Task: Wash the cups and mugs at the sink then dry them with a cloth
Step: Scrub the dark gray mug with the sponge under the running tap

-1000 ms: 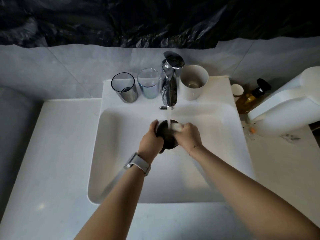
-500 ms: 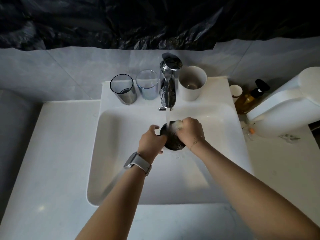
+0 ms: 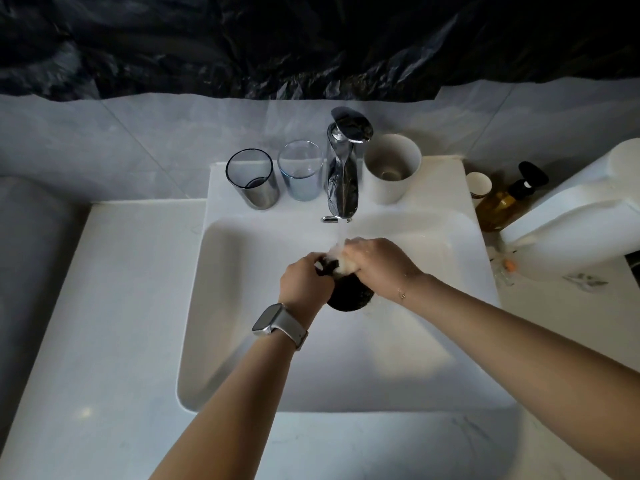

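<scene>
A black mug point(image 3: 348, 296) is held over the white sink point(image 3: 242, 306), under water running from the chrome tap point(image 3: 343, 181). My left hand point(image 3: 304, 284) grips the mug from the left. My right hand point(image 3: 379, 265) holds a pale foamy sponge point(image 3: 341, 259) pressed against the mug's upper side. On the ledge behind stand a smoky glass point(image 3: 252, 178), a clear glass point(image 3: 300, 169) and a white cup point(image 3: 393, 168).
To the right of the sink are a small paper cup point(image 3: 478, 184), an amber pump bottle point(image 3: 502, 202) and a large white jug point(image 3: 571, 230). White counter point(image 3: 104, 341) runs to the left and front. Black plastic sheet covers the wall above.
The mug has tipped so its base points toward me. My right hand has moved the sponge from the mug's rim to its upper outside. The left hand has stayed on it.
</scene>
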Available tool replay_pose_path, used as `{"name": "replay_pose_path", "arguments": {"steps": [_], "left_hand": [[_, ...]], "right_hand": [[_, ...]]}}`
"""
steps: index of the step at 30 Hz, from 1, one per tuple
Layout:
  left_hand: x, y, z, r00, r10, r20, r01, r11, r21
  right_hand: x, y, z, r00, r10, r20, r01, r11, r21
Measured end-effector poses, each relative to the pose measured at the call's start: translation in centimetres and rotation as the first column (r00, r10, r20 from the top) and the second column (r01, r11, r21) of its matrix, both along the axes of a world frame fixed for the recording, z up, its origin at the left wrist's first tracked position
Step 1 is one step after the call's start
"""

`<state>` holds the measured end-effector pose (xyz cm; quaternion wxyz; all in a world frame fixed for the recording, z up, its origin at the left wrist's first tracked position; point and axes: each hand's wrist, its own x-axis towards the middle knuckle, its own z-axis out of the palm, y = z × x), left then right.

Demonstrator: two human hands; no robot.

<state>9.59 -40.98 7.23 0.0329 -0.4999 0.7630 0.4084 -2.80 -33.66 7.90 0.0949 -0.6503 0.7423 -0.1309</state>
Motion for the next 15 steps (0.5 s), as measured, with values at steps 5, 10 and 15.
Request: {"name": "replay_pose_path", "arguments": {"steps": [5, 10, 15], "left_hand": [[0.1, 0.1, -0.6, 0.996, 0.046, -0.071, -0.047, 0.999, -0.002], [0.9, 0.7, -1.0, 0.978, 0.1, -0.183, -0.108, 0.993, -0.036], [0.2, 1.0, -1.0, 0.974, 0.053, -0.219, -0.086, 0.985, -0.148]], "right_hand": [[-0.7, 4.4, -2.1, 0.763, -0.29, 0.578, 0.362, 0.932, -0.011], [-0.6, 6.3, -1.3, 0.112, -0.362, 0.925, 0.608, 0.762, 0.224], [0.6, 3.9, -1.7, -0.088, -0.383, 0.92, 0.481, 0.792, 0.376]]}}
